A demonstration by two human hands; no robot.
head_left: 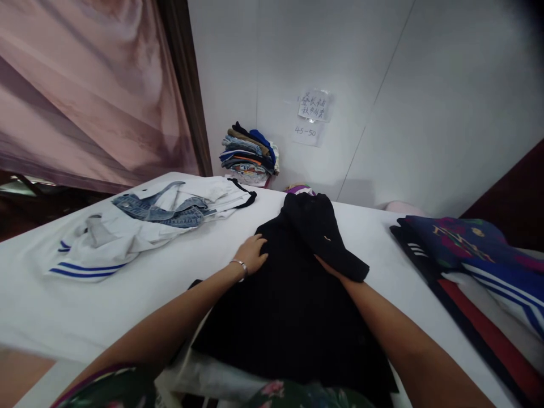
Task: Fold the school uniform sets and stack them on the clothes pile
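Note:
A black long-sleeved top (293,306) lies spread over the front of the white table, its lower end close to my body. My left hand (254,253), with a bracelet at the wrist, is at the top's left edge, fingers curled onto the cloth. One sleeve (327,238), bearing a small light mark, is folded across the top's right side. This sleeve covers most of my right hand (326,264), so its fingers are hidden. A bit of dark cloth pokes out beside my left forearm.
White garments with blue stripes (91,266) and a denim piece (170,212) lie loosely at left. Folded clothes (480,255) are piled at right. Another clothes stack (250,153) stands by the wall, below handwritten paper signs (314,106). A pink curtain (97,90) hangs at left.

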